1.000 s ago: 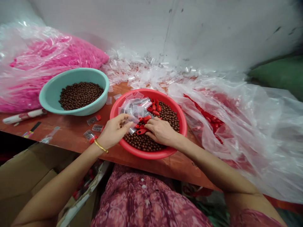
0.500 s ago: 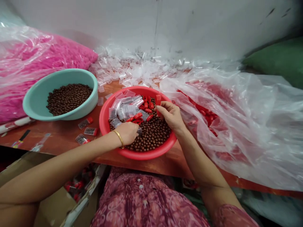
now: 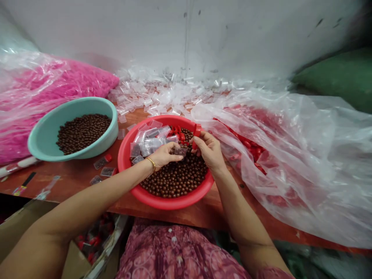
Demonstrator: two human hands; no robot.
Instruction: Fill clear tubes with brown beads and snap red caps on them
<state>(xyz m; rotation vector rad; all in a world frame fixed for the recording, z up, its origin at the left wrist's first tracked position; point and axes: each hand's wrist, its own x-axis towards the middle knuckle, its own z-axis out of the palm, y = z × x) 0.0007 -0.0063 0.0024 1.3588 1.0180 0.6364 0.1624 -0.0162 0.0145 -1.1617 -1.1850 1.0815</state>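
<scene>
Our left hand (image 3: 164, 155) pinches a small clear bag (image 3: 180, 151) holding a few brown beads, fingers closed on its left edge; our right hand (image 3: 209, 150) meets it from the other side, fingertips together on a red clip (image 3: 197, 130) that stands up above the bag; both hands hover over the red bowl (image 3: 128, 149), which holds brown beads (image 3: 174, 179) in front and loose clear bags (image 3: 148, 137) with more red clips at the back; to the left sits a teal bowl (image 3: 43, 135) of the same beads (a few filled bags (image 3: 102, 162) lie on the table (image 3: 72, 176) between the bowls); clear sheeting (image 3: 305, 155) covers red pieces on the right
</scene>
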